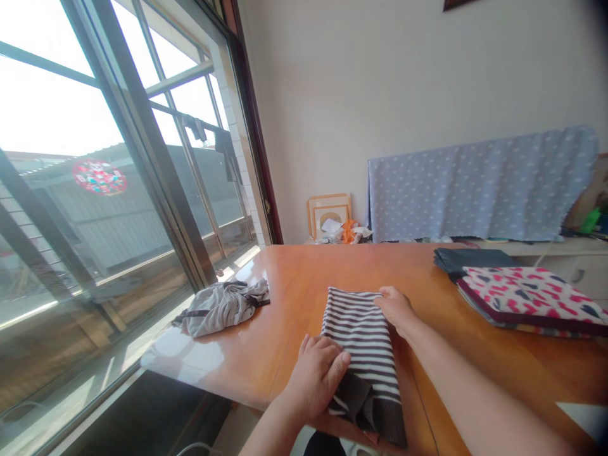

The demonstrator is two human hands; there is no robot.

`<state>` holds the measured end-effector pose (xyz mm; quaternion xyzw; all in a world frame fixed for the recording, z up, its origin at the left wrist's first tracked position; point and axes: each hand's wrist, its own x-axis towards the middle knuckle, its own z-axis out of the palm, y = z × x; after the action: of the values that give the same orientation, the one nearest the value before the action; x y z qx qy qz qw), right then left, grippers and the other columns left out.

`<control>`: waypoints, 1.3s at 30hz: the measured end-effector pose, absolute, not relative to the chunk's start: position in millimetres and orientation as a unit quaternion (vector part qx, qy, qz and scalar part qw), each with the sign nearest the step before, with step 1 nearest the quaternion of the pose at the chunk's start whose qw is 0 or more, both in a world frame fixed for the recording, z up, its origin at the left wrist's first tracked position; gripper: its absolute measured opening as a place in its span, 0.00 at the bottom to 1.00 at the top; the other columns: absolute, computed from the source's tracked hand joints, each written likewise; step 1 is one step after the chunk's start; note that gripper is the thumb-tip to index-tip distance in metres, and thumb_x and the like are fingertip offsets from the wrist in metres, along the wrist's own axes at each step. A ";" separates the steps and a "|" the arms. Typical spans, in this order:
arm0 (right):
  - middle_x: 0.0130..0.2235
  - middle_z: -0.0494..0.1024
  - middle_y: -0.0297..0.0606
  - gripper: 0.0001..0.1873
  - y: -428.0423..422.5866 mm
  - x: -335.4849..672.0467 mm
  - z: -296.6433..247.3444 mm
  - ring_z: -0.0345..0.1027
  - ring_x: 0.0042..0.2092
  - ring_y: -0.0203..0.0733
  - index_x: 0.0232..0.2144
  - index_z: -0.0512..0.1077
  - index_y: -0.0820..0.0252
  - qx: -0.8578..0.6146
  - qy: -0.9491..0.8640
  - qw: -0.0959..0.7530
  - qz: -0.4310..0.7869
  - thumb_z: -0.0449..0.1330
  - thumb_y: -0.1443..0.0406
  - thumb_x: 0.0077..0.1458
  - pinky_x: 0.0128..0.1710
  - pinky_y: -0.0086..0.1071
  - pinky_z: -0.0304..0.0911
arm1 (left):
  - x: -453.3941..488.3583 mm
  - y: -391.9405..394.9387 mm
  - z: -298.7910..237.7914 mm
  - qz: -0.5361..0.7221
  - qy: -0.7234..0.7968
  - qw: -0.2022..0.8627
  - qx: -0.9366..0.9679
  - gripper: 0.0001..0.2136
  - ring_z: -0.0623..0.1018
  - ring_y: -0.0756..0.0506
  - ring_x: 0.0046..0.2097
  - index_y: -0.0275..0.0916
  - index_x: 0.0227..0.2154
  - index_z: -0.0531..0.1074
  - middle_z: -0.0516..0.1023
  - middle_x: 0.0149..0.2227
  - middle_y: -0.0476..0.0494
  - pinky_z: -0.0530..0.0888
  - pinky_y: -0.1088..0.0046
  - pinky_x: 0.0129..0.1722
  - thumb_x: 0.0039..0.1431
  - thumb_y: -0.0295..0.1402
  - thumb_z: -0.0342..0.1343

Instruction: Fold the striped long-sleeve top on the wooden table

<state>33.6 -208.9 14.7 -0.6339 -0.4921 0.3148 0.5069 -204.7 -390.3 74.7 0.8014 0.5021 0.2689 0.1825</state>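
A folded dark-and-white striped garment (363, 342) lies on the orange wooden table (294, 278) in front of me. My left hand (316, 373) rests on its near left part, fingers lying flat on the cloth. Farther away, my right hand (395, 308) holds the garment's far right corner, with the fingers curled over the edge. The near end of the garment hangs at the table's front edge.
A crumpled grey garment (223, 305) lies at the table's left, by the window. A stack of folded cloths, topped by a pink-and-white patterned one (527, 294) and a dark one (470, 258), sits at the right. A blue dotted cloth (479, 183) covers furniture behind.
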 end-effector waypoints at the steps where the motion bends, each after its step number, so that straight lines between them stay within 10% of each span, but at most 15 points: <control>1: 0.51 0.81 0.45 0.28 -207.1 38.3 14.8 0.75 0.50 0.46 0.51 0.74 0.61 -0.637 -0.492 0.509 0.305 0.64 0.63 0.44 0.47 0.31 0.68 | -206.2 -389.0 73.8 0.280 0.502 0.194 0.795 0.23 0.74 0.43 0.50 0.45 0.37 0.78 0.80 0.45 0.45 0.65 0.63 0.58 0.72 0.49 0.40; 8: 0.48 0.80 0.44 0.29 -220.8 60.1 19.9 0.74 0.49 0.46 0.52 0.74 0.59 -0.642 -0.522 0.504 0.247 0.67 0.58 0.47 0.52 0.36 0.66 | -217.1 -378.1 61.7 0.333 0.514 0.252 0.749 0.25 0.76 0.44 0.46 0.41 0.28 0.75 0.79 0.41 0.42 0.70 0.68 0.51 0.72 0.49 0.40; 16: 0.40 0.83 0.37 0.13 -277.9 48.4 22.8 0.76 0.42 0.44 0.39 0.80 0.54 -0.583 -0.618 0.463 0.253 0.59 0.57 0.56 0.46 0.33 0.67 | -217.1 -367.0 39.2 0.348 0.596 0.225 0.688 0.19 0.77 0.44 0.43 0.39 0.42 0.73 0.78 0.41 0.43 0.71 0.70 0.43 0.65 0.51 0.51; 28: 0.39 0.84 0.38 0.15 -330.0 53.3 12.4 0.77 0.40 0.45 0.39 0.79 0.57 -0.585 -0.587 0.439 0.347 0.59 0.57 0.53 0.42 0.33 0.70 | -185.7 -386.6 36.5 0.322 0.621 0.217 0.680 0.04 0.71 0.48 0.32 0.42 0.29 0.63 0.71 0.28 0.52 0.62 0.74 0.32 0.56 0.27 0.50; 39: 0.48 0.83 0.40 0.19 -355.4 47.6 42.4 0.76 0.51 0.49 0.46 0.80 0.53 -0.533 -0.645 0.488 0.248 0.55 0.55 0.61 0.55 0.38 0.67 | -158.5 -372.8 69.6 0.320 0.570 0.046 0.755 0.16 0.76 0.41 0.54 0.39 0.51 0.70 0.76 0.53 0.36 0.70 0.65 0.55 0.67 0.33 0.43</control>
<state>47.6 -355.4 42.4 -0.5328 -0.6451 0.2480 0.4883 -158.5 -372.8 69.6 0.7553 0.5700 0.3201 0.0463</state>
